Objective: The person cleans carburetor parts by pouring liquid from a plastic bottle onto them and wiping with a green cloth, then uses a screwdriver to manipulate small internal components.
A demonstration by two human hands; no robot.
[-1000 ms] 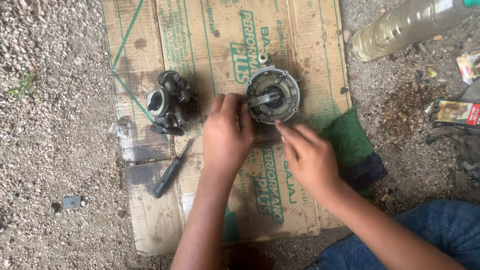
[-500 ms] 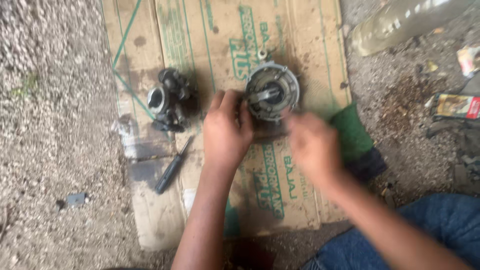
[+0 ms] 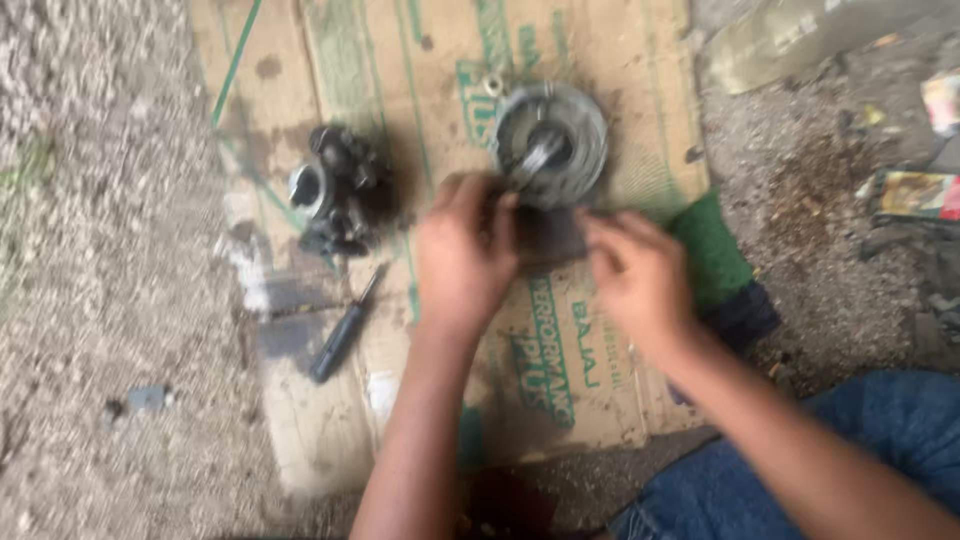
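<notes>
Head view: left hand (image 3: 462, 255) and right hand (image 3: 635, 280) pinching dark pad (image 3: 548, 235) between them, just below round metal hub (image 3: 550, 142) near cardboard (image 3: 600, 400) far edge, perhaps steadying it; screwdriver (image 3: 340, 335) toward left edge.

Flat, even daylight; motion blur softens everything.

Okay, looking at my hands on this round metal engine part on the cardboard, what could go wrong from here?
The small ring lies loose beside the round metal part; a nudge could send it off the cardboard into the gravel. Both the left hand and right hand sit at the part's near edge, so fingers could get pinched if it shifts. The screwdriver and carburetor lie near the left forearm and might be knocked.
</notes>
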